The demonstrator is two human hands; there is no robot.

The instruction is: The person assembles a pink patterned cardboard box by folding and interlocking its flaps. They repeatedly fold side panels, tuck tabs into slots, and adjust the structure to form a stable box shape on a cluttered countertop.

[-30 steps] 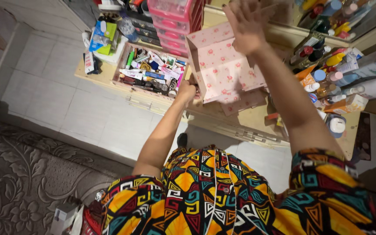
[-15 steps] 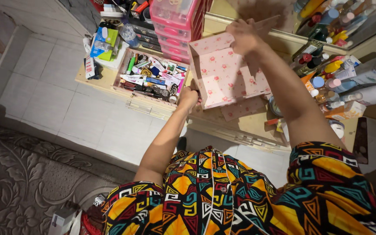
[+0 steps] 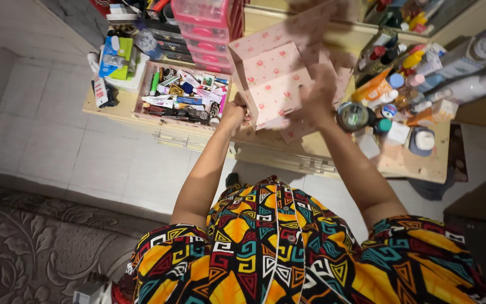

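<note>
pink floral box [image 3: 274, 84] | both hands [image 3: 234, 112] grip it | cluttered low dresser [image 3: 406, 163] | white tiled floor [image 3: 63, 146]

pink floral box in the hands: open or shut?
Open. The pink floral box shows its patterned inside, flaps spread; left hand grips its near edge, right hand is at its right side, blurred.

Low beige table [image 3: 406, 166], cluttered tray [image 3: 182, 95], pink box [image 3: 274, 84], bottles [image 3: 417, 79]

Pink rose-print box [image 3: 274, 84], flaps open, centre of surface [image 3: 406, 166]. Blue-and-green carton [image 3: 113, 56] far left. Open tray [image 3: 184, 95] of small colourful tubes and packets beside it. Orange tube [image 3: 373, 87] and labelled bottles [image 3: 468, 84] right.
</note>
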